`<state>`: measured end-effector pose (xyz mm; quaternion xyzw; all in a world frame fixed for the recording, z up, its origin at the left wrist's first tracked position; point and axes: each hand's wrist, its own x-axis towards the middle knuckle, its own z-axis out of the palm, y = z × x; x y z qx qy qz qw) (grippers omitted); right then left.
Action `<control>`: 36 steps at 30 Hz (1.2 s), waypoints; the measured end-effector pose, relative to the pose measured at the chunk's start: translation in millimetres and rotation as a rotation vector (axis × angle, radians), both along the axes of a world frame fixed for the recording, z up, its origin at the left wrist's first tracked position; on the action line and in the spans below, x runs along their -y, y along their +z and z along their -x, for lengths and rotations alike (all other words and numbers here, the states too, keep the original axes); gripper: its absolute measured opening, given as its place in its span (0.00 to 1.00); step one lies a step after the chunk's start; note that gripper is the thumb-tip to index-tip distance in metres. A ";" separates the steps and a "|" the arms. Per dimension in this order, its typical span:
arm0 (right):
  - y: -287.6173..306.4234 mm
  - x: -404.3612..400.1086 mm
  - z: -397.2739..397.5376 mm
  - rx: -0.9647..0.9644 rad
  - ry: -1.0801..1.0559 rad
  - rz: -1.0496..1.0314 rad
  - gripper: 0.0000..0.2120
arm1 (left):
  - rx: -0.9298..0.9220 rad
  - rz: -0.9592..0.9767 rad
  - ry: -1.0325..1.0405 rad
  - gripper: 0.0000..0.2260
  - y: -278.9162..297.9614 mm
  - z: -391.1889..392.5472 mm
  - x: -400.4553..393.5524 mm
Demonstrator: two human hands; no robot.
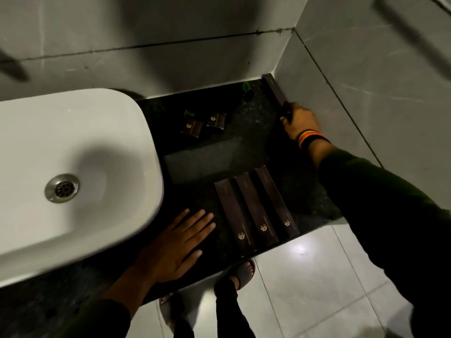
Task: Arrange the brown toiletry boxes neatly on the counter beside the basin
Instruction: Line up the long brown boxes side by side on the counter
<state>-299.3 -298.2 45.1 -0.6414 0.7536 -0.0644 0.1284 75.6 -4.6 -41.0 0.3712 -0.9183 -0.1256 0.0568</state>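
Three long brown boxes lie side by side at the front edge of the dark counter (244, 142): left box (234, 217), middle box (256, 208), right box (277, 200). A fourth long brown box (274, 90) stands against the right wall, and my right hand (299, 121) grips its near end. Two small brown boxes (192, 128) (216, 120) lie near the back by the white basin (73, 154). My left hand (175, 245) rests flat on the counter, fingers spread, just left of the three boxes.
A small green item (245, 86) sits at the back of the counter and another dark green packet (189, 114) lies by the small boxes. Grey tiled walls close the back and right. My sandalled feet (244, 270) stand on the tiled floor below.
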 end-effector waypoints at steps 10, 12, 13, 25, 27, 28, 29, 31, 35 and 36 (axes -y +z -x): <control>-0.2 -24.3 -4.0 0.058 -0.161 -0.036 0.25 | -0.001 0.000 -0.018 0.32 -0.4 -2.8 -3.3; 1.1 -56.5 4.3 0.186 -0.189 0.005 0.19 | -0.011 -0.011 -0.025 0.31 -2.5 -1.2 0.4; 1.1 -77.1 8.6 0.254 -0.204 0.023 0.17 | -0.015 -0.011 -0.021 0.31 -2.9 -0.7 1.9; -8.1 -252.0 24.7 0.305 -0.322 -0.031 0.20 | 0.008 -0.019 -0.017 0.30 6.0 0.3 -1.9; -9.8 -256.8 21.0 0.262 -0.296 -0.055 0.21 | 0.010 -0.027 -0.013 0.30 6.2 0.6 -1.5; -10.2 -257.6 20.2 0.243 -0.288 -0.064 0.21 | 0.017 -0.031 -0.012 0.30 5.9 0.9 -1.4; -10.5 -257.3 19.8 0.229 -0.286 -0.071 0.22 | 0.026 -0.036 -0.011 0.30 5.6 0.9 -1.5; -9.5 -255.9 19.1 0.210 -0.291 -0.092 0.22 | 0.034 -0.040 -0.012 0.30 5.5 0.7 -1.8; 0.5 -250.7 18.1 0.271 -0.299 -0.110 0.29 | 0.005 -0.027 -0.012 0.30 7.3 1.3 -2.3; 6.1 -245.9 16.3 0.321 -0.302 -0.088 0.30 | -0.006 -0.018 -0.007 0.30 7.2 1.4 -2.7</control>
